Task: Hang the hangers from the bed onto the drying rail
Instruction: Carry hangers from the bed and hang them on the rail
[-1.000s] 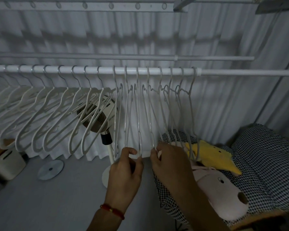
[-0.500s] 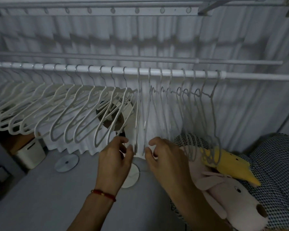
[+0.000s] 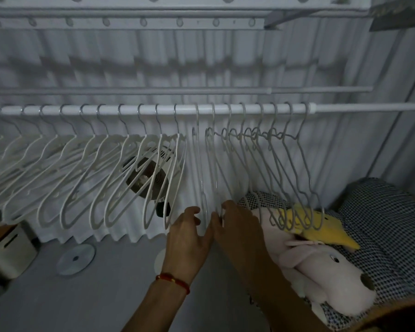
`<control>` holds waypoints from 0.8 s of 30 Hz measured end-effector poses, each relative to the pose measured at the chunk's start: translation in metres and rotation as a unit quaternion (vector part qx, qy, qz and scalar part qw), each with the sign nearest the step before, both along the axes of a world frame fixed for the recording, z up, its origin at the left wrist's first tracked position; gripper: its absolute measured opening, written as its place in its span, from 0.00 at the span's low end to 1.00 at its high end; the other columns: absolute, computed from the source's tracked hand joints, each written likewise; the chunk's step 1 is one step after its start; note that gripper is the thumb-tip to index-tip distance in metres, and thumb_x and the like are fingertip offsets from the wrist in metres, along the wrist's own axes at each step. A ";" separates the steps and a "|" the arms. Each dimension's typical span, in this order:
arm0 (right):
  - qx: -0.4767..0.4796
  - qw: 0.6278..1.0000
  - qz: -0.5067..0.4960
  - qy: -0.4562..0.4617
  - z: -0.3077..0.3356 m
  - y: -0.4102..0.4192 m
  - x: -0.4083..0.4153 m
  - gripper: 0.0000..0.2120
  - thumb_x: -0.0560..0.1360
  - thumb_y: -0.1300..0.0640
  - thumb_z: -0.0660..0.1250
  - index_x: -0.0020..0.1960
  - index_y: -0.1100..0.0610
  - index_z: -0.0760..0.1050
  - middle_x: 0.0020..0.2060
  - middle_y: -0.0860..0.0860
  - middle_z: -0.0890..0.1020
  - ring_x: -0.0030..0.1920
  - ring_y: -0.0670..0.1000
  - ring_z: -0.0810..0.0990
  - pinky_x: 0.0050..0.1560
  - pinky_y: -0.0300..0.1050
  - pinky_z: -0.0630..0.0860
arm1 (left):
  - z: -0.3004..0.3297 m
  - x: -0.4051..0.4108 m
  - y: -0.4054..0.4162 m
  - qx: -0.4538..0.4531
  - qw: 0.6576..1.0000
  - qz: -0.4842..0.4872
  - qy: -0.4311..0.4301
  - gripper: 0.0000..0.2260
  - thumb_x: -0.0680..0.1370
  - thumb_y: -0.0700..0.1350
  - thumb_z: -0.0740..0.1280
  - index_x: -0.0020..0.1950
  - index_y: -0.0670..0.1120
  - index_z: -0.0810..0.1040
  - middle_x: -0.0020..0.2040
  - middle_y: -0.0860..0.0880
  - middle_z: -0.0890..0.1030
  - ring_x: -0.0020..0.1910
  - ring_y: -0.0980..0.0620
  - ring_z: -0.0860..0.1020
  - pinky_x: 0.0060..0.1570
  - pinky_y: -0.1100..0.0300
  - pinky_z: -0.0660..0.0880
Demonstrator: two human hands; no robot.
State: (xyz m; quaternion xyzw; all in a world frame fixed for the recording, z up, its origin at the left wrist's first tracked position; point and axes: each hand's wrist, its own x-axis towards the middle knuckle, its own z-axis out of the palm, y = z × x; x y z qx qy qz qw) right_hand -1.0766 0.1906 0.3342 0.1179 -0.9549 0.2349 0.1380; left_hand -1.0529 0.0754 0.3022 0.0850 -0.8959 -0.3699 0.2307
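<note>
A white drying rail [image 3: 225, 108] crosses the view. Several white plastic hangers [image 3: 86, 178] hang slanted on its left part. Several thin wire hangers [image 3: 283, 173] hang bunched on the right. Two wire hangers hang straight down between these groups. My left hand [image 3: 187, 238], with a red bracelet, has thumb and fingers apart beside the bottom of the left wire hanger [image 3: 200, 178]. My right hand [image 3: 237, 226] pinches the bottom of the neighbouring wire hanger [image 3: 213, 173]. The bed [image 3: 388, 226] with a checked cover is at the right; I see no hangers on it.
A pink plush dog [image 3: 321, 269] and a yellow plush [image 3: 321, 226] lie on the bed under the wire hangers. A standing fan [image 3: 149, 178] is behind the plastic hangers. On the floor are a disc [image 3: 76, 258] and a white box [image 3: 7, 252]. A second thinner rail [image 3: 177, 91] runs behind.
The view has shifted a little. Both hands stay at the bottoms of the same two wire hangers. My left hand's fingers have come apart from its hanger.
</note>
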 end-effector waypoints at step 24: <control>-0.001 1.000 0.003 0.014 -0.011 0.007 -0.022 0.12 0.85 0.58 0.54 0.56 0.60 0.76 0.49 0.54 0.82 0.47 0.52 0.81 0.40 0.41 0.64 | -0.006 -0.009 0.004 -0.032 0.999 0.016 0.035 0.08 0.78 0.47 0.67 0.41 0.46 0.75 0.36 0.52 0.78 0.32 0.59 0.75 0.34 0.72 0.67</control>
